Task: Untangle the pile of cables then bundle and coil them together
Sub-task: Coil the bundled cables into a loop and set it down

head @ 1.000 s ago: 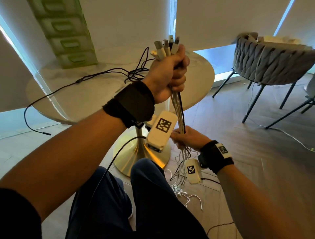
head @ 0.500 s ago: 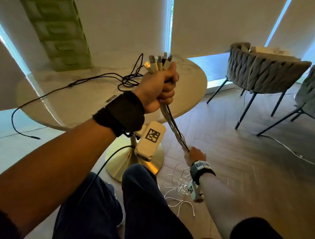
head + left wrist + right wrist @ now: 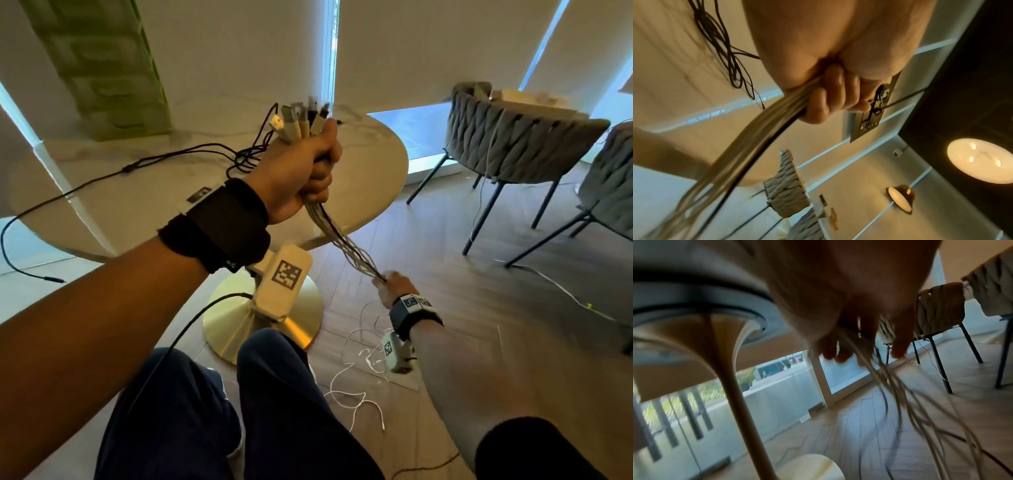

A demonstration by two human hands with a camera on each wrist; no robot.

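Note:
My left hand (image 3: pixel 305 171) is raised over the table's edge and grips a cable bundle (image 3: pixel 346 246) just below its plugs (image 3: pixel 301 120), which stick up out of the fist. The left wrist view shows the left hand's fingers (image 3: pixel 830 97) curled round the pale and black strands of the cable bundle (image 3: pixel 748 146). The bundle runs taut, down and to the right, into my right hand (image 3: pixel 390 284), low near the floor. There the blurred fingers (image 3: pixel 865 337) close round the strands (image 3: pixel 910 394). Loose white cable ends (image 3: pixel 356 390) trail on the floor below.
A black cable (image 3: pixel 191 152) lies tangled on the round marble table (image 3: pixel 120 205) and hangs off its left side. The table's gold base (image 3: pixel 229 322) stands by my knees. Two woven chairs (image 3: pixel 507 144) stand at the right, with a thin white wire (image 3: pixel 555 287) across the wood floor.
My right hand has slid down the bundle, away from the left hand and toward the floor, drawing the strands straight. The left hand keeps its grip below the plugs.

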